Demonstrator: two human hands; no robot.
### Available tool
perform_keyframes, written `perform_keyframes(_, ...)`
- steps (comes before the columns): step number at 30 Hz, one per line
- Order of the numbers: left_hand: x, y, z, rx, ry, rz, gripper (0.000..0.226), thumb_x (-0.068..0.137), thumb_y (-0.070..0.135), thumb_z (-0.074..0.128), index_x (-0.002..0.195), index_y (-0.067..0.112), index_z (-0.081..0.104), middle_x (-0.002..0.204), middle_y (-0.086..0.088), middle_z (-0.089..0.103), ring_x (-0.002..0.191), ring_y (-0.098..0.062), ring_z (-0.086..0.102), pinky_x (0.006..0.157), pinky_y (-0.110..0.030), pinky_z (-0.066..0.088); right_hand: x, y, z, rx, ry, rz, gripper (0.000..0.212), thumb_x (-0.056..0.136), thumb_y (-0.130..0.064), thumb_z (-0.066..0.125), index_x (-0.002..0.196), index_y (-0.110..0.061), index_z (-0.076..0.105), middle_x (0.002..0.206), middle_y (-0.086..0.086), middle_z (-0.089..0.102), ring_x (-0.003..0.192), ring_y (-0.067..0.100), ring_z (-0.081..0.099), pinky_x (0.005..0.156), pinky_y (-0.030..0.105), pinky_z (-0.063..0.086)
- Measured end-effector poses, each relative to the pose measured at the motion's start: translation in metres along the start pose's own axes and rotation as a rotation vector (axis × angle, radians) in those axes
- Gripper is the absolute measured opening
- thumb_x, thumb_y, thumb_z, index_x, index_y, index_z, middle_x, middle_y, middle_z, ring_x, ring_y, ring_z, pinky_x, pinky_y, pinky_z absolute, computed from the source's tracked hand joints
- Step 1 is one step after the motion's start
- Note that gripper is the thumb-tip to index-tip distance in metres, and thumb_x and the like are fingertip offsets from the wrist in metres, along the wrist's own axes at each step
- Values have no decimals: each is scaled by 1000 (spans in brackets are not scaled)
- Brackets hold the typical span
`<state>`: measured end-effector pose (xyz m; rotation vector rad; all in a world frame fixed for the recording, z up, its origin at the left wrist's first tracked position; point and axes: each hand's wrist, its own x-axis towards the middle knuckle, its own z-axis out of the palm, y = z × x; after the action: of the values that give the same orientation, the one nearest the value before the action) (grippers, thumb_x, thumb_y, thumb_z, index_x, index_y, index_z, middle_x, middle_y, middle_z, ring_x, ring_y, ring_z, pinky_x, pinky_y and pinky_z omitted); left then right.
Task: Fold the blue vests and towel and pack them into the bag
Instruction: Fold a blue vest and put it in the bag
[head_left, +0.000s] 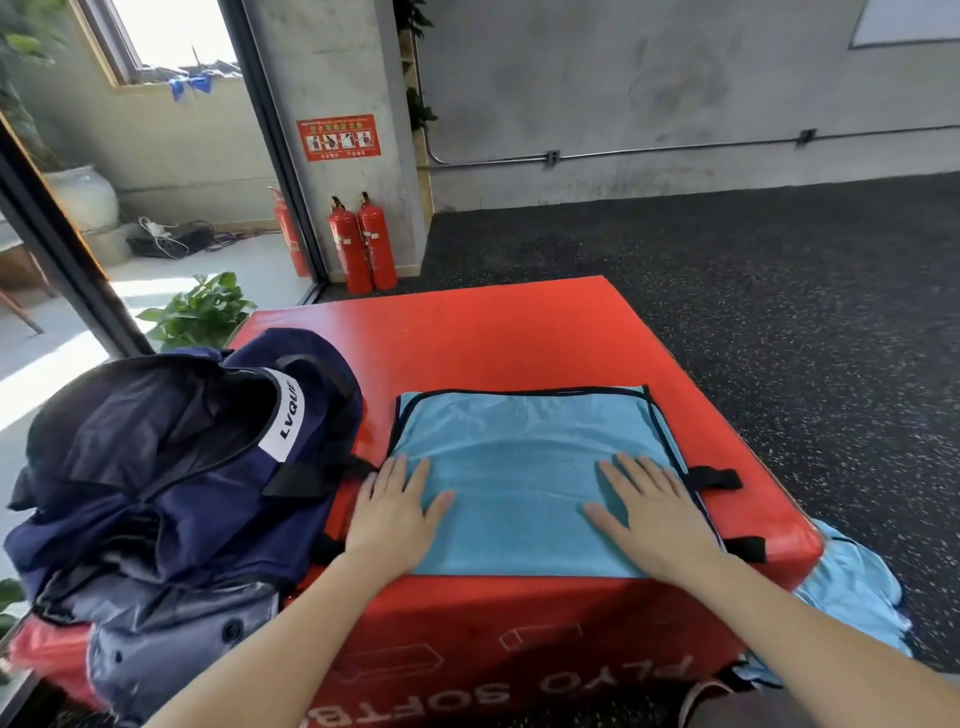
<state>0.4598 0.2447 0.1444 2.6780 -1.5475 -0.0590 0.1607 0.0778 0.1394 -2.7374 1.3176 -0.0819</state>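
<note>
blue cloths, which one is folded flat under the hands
The vest with black trim on top of the red box, with both hands pressing flat on it. The other blue cloth hangs crumpled off the box's right corner, untouched.

Grey concrete wall (675, 93), dark speckled floor (779, 270), sunlit window (176, 31)

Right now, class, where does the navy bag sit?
In the head view, the navy bag sits at the left, on the left edge of the red soft box, just beside the folded blue vest and the left hand.
</note>
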Motion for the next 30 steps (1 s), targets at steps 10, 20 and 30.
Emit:
perform_keyframes(10,-12,-18,-7,-52,7,-35,79,99,66,18,161,17,12,168,-11,7,155,-25,6,125,-41,7,-4,6,-10,68,-47,44,89,90,-78,12,161,-26,12,169,-1,7,155,19,2,126,37,1)
perform_keyframes(20,-74,7,-16,-56,218,6,42,99,41,56,134,19,62,143,-12,54,125,-36,49,94,-50,45,-39,27,-34,297,-64,-75,70,84,-72,58,136,-27,54,135,-12,54,127,8,46,108,28,37)
perform_keyframes(30,-95,11,-3,-119,110,-97,58,100,60,37,141,21,51,147,-6,43,135,-29,33,105,-42,37,-62,53,-38,249,-83,-198,31,78,-54,77,103,-39,66,110,-24,61,109,3,53,100,30,42)
